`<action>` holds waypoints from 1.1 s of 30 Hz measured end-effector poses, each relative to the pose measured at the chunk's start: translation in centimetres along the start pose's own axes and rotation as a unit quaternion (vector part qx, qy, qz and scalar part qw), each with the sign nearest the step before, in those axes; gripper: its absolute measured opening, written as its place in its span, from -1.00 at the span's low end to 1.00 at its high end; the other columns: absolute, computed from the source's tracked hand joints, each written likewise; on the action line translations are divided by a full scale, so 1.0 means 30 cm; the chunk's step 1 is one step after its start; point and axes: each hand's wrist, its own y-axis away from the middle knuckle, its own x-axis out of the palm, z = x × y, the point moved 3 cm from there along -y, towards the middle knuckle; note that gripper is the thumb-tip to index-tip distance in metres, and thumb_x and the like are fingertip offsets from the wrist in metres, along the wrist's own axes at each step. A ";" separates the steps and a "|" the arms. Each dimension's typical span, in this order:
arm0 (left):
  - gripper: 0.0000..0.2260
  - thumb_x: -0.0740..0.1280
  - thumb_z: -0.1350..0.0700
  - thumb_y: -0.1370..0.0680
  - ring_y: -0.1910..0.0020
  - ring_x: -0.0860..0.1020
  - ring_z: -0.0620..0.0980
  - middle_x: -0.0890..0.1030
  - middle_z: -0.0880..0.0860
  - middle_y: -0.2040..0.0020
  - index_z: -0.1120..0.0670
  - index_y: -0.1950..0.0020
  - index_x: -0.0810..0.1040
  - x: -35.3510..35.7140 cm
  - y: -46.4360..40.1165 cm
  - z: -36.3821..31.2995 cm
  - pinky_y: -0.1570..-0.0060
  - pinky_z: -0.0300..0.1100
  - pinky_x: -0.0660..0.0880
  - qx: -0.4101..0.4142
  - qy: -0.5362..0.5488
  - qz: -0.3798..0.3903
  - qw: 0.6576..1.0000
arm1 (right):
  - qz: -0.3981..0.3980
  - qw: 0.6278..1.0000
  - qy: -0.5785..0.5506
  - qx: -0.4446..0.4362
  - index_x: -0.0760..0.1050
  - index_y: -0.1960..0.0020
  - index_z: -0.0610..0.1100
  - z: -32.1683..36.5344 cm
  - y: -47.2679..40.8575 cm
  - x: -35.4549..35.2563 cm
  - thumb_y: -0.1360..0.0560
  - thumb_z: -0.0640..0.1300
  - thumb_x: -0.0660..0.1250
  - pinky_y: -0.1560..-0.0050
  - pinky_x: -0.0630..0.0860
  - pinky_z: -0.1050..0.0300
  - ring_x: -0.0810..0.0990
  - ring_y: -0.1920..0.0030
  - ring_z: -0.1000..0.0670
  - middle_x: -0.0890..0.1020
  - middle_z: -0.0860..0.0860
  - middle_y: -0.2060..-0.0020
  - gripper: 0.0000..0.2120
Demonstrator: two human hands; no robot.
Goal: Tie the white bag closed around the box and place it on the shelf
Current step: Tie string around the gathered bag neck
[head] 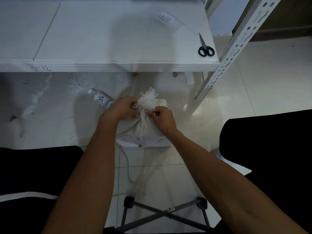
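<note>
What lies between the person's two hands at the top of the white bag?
In the head view, the bag's gathered neck with its frayed white tuft sits between the left hand and right hand, both pinching it.

Storeroom, slotted metal shelf point(236, 46), tiled floor point(270, 78)

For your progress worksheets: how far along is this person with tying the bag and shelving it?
Done: the white bag is gathered around the box, frayed neck bunched above. In hand: the left hand and right hand pinch the neck; a finished knot isn't visible. Left: lifting the bundle from the floor onto the shelf.
</note>
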 end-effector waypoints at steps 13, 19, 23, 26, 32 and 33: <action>-0.68 0.37 0.35 -0.38 0.20 0.60 0.08 0.65 0.13 0.24 0.13 -0.09 0.52 0.096 0.088 0.001 0.20 -0.16 0.46 -0.085 0.050 -0.302 0.948 | -0.016 1.000 -0.007 0.012 0.58 0.23 -0.23 -0.002 -0.007 0.014 -0.53 -0.07 0.37 0.34 0.24 0.23 0.46 0.36 0.06 0.59 0.00 0.35 -0.75; -0.80 0.42 0.28 -0.42 0.18 0.54 -0.05 0.66 0.06 0.16 0.13 -0.02 0.60 0.120 0.104 0.029 0.16 -0.24 0.39 -0.107 0.079 -0.281 0.951 | -0.010 1.000 -0.011 0.018 0.61 0.18 -0.24 -0.012 -0.011 0.014 -0.54 -0.06 0.36 0.25 0.35 0.16 0.58 0.28 -0.04 0.68 -0.08 0.28 -0.74; -0.89 0.46 0.31 -0.38 0.27 0.58 -0.03 0.61 0.03 0.30 0.12 0.17 0.64 0.088 0.120 0.039 0.25 -0.30 0.45 -0.098 0.116 -0.292 0.944 | -0.015 1.000 -0.012 0.024 0.52 0.29 -0.21 -0.013 -0.015 0.020 -0.53 -0.06 0.37 0.32 0.27 0.18 0.45 0.41 0.07 0.56 -0.01 0.40 -0.71; -0.90 0.52 0.26 -0.35 0.22 0.63 0.05 0.63 0.05 0.29 0.11 0.20 0.66 0.067 0.119 0.054 0.18 -0.25 0.47 -0.115 0.100 -0.277 0.949 | -0.022 0.999 -0.008 0.028 0.48 0.32 -0.18 -0.012 -0.018 0.028 -0.53 -0.05 0.36 0.33 0.26 0.18 0.41 0.42 0.08 0.51 0.02 0.43 -0.70; -0.89 0.41 0.21 -0.42 0.05 0.65 0.15 0.72 0.09 0.14 0.11 0.13 0.73 0.083 0.148 0.028 -0.02 -0.09 0.57 -0.192 0.073 -0.237 0.949 | -0.029 0.999 -0.001 0.030 0.43 0.36 -0.14 -0.006 -0.020 0.041 -0.53 -0.07 0.35 0.38 0.22 0.21 0.36 0.47 0.13 0.43 0.08 0.50 -0.68; -0.89 0.39 0.19 -0.42 0.05 0.65 0.18 0.71 0.11 0.16 0.13 0.14 0.72 0.085 0.154 0.024 0.02 -0.09 0.56 -0.215 0.070 -0.240 0.944 | -0.027 0.999 -0.002 0.026 0.46 0.35 -0.14 -0.005 -0.018 0.046 -0.53 -0.08 0.35 0.37 0.22 0.21 0.37 0.47 0.13 0.45 0.08 0.49 -0.70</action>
